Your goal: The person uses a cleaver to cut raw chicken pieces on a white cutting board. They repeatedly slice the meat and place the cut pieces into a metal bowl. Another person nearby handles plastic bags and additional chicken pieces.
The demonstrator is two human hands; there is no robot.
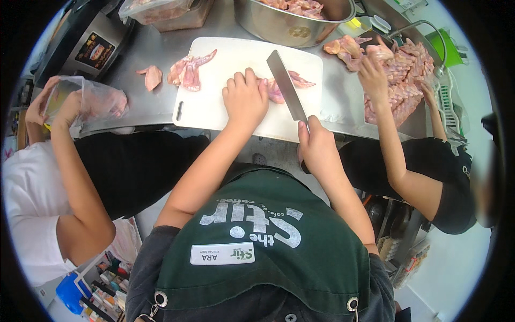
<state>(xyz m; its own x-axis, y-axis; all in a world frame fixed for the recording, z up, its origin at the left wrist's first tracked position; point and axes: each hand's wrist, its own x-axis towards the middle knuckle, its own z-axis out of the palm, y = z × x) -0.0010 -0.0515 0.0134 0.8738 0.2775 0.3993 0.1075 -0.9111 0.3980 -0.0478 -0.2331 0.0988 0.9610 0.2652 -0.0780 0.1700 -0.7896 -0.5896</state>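
Observation:
My right hand (320,147) grips the handle of a cleaver (286,86). Its broad blade slants up and left across a raw chicken wing piece (275,91) on the white cutting board (217,110). I cannot tell whether the blade touches the meat. With curled fingers, my left hand (244,98) holds the piece's left end down on the board, thumb beside the blade. Part of the wing is hidden behind the hand and the blade. Another raw wing (188,73) lies over the board's left edge, and a smaller chicken piece (151,78) rests on the steel counter (139,106).
At left, a co-worker's hands (66,106) hold a clear plastic bag (102,100) containing raw meat. Another co-worker's hand (373,78) is over the sink's heaped chicken wings (406,80) at right. A large steel pot (299,31) with raw chicken stands behind the board.

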